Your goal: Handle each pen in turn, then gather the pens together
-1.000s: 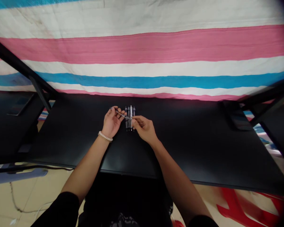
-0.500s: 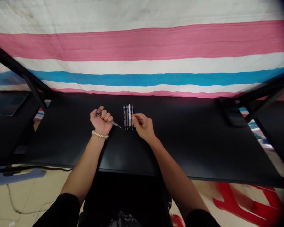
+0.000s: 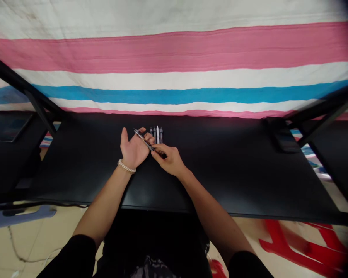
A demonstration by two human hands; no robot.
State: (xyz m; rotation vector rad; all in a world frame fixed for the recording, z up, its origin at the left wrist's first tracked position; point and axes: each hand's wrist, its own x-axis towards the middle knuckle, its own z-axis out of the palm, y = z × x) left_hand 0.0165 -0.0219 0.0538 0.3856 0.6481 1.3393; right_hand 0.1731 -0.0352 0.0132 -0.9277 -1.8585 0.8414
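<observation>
A slim dark pen [image 3: 143,138] slants across the palm side of my left hand [image 3: 135,150], its thin end pointing up and left. That hand is palm up, thumb stretched out to the side and fingers loosely curled but apart. My right hand [image 3: 169,159] pinches the pen's lower right end between thumb and fingertips. Just beyond the two hands, several pens lie side by side on the black table [image 3: 220,166]; one is a white pen [image 3: 158,133], the others look dark. Their lower ends are hidden behind my fingers.
A dark phone-like object [image 3: 282,135] lies by the table's right end. Black metal bars [image 3: 40,110] slope up at both sides, and a striped cloth [image 3: 174,81] hangs along the back. On the floor at right stands a red stool [image 3: 295,247].
My left hand has opened from its grip around the pen and moved right. My right hand has left the row of pens, shifted left and now pinches the pen's end.
</observation>
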